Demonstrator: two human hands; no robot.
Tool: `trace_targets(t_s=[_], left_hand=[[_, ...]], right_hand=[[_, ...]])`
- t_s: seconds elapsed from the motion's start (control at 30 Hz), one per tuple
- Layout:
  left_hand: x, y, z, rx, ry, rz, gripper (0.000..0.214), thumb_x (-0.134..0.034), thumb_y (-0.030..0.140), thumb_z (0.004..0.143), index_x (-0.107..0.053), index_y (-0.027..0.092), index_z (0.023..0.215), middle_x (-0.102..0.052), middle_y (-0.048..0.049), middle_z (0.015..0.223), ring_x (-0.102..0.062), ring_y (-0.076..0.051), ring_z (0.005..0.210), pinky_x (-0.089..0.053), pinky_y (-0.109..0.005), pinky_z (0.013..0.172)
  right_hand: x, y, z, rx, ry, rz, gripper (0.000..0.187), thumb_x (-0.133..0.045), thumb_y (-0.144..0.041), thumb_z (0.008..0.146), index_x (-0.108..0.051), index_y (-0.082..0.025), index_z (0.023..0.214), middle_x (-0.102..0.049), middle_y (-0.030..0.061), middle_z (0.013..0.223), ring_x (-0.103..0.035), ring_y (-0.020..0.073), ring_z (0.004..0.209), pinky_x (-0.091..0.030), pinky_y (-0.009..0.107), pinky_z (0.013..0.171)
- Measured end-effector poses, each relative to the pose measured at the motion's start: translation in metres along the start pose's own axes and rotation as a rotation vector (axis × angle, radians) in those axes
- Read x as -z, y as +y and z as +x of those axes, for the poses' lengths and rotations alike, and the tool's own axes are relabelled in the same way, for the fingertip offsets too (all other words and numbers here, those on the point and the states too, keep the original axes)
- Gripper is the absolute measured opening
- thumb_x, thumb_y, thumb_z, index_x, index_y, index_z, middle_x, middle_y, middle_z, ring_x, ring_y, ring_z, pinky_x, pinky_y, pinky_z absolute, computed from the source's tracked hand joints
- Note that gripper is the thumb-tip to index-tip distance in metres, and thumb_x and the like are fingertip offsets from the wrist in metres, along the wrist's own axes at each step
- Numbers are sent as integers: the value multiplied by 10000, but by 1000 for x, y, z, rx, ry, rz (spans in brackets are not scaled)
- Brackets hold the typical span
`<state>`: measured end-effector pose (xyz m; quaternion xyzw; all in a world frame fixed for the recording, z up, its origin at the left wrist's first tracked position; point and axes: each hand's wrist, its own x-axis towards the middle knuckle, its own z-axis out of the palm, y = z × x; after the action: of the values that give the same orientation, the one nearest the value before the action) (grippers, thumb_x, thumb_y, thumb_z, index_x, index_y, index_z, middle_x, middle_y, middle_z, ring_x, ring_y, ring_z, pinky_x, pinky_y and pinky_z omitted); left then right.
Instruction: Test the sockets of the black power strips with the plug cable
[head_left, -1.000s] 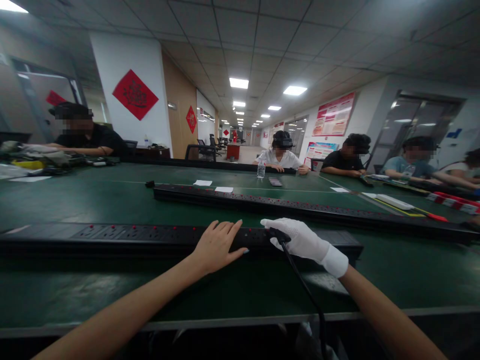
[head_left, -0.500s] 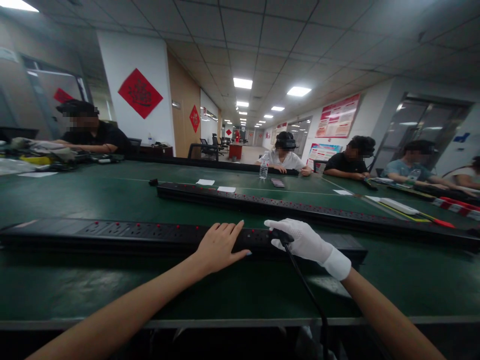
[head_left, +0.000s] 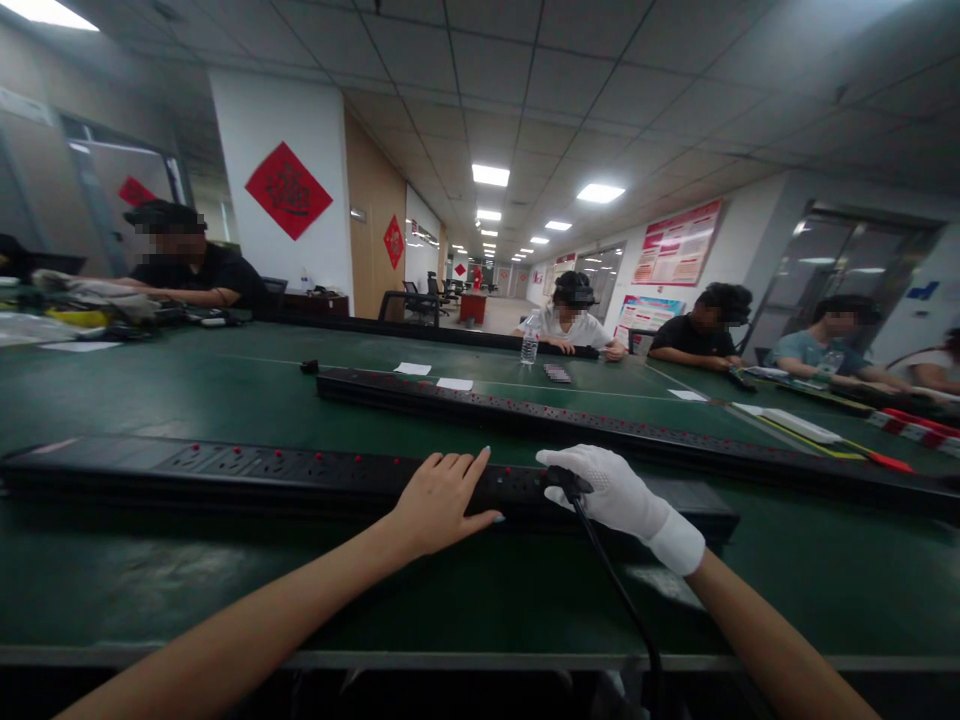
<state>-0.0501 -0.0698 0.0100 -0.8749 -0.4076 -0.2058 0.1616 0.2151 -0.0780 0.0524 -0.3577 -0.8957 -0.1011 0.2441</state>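
Observation:
A long black power strip [head_left: 300, 475] with red buttons and a row of sockets lies across the green table in front of me. My left hand [head_left: 442, 500], bare, rests on the strip near its middle, fingers stretched out and thumb apart. My right hand [head_left: 619, 490], in a white glove, grips a black power plug [head_left: 568, 482] at the strip's sockets, right of my left hand. Whether its pins are fully in a socket is hidden. From the plug a black cord [head_left: 615, 590] runs down over the table's front edge.
Behind it lies a second long power strip [head_left: 480, 405], slanting to the right. White paper slips [head_left: 454, 384], a water bottle [head_left: 529, 345] and a small dark connector [head_left: 309, 367] are farther back. Several people sit round the table, one person [head_left: 574, 320] opposite me.
The view has tilted up slightly. Both hands keep their places on the strip; the right hand's forefinger has drawn in a little toward the plug.

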Motion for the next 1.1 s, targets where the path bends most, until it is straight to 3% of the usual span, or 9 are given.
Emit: trace_targets(t_s=[0.6,0.8,0.9,1.1], left_hand=[[-1,0,0,13,10,6,760,-319,657,787,-350,100,1303,-573,-153,1112,-522,-274,1018,-352,-413,874],[-1,1,0,13,9,1,758,-319,661,784,-346,112,1306,-582,-149,1094,-521,-272,1020,-360,-408,865],[-2,0,-1,3,18,-11,754,-327,659,783,-340,120,1310,-584,-138,1088,-530,-265,1004,-362,-407,865],[0,0,-1,12,13,-12,758,-325,658,785,-338,113,1312,-574,-147,1106,-523,-272,1015,-358,-413,868]], right_hand=[[-3,-2,1,-4,-28,4,432,-512,-361,823,-464,-255,1238,-634,60,994,-591,176,887,-454,300,783],[2,-4,-1,-14,30,-8,488,-542,-386,800,-440,-261,1260,-618,63,1068,-583,194,951,-455,324,821],[4,-1,-2,-5,78,-16,488,-578,-415,768,-477,-259,1220,-589,66,1133,-556,214,1016,-444,353,862],[3,2,-2,26,75,2,352,-580,-403,771,-567,-246,1086,-627,54,1029,-571,204,971,-436,356,874]])
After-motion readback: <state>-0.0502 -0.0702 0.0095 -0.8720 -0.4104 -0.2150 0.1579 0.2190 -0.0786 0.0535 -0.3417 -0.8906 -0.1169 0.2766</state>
